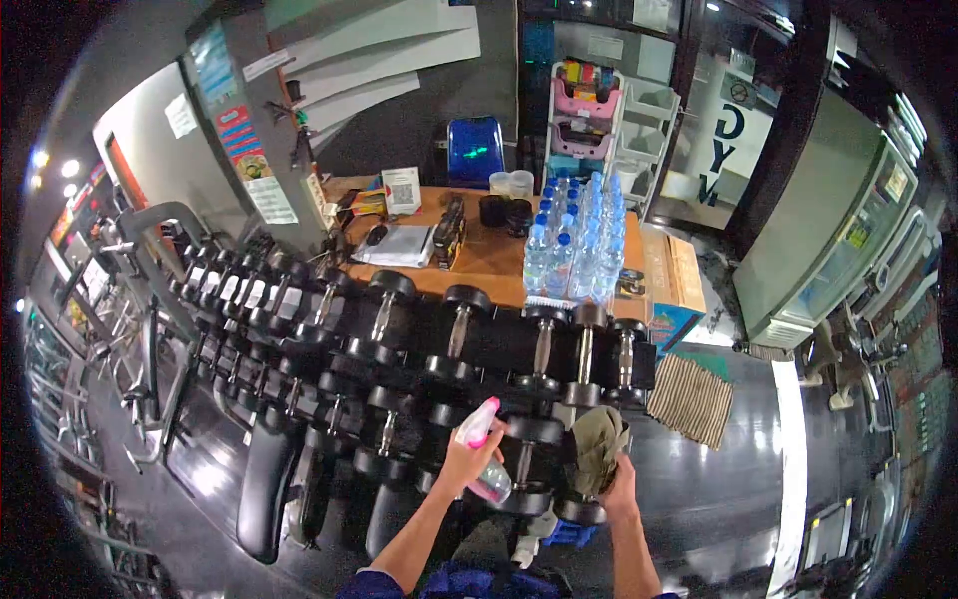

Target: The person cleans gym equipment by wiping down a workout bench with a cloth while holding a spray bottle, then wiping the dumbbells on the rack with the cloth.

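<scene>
My left hand (469, 461) is closed around a spray bottle (491, 483) with a pink and white trigger head and a clear body. It is held over the lower row of the dumbbell rack, beside a black dumbbell (536, 429). In my right hand (620, 489) is a crumpled olive-grey cloth (599, 447). The cloth hangs over the right end of the lower row and partly hides a dumbbell (583, 511) there. Whether the cloth touches that dumbbell I cannot tell. Just above, a dumbbell with a shiny handle (586, 353) rests on the upper row.
Behind the rack stands a wooden desk (489, 275) bearing several water bottles (579, 240), papers (395, 246) and a QR-code sign (402, 190). A striped mat (693, 399) lies on the floor at right, near a glass-door fridge (828, 240). A black padded bench (269, 489) stands at left.
</scene>
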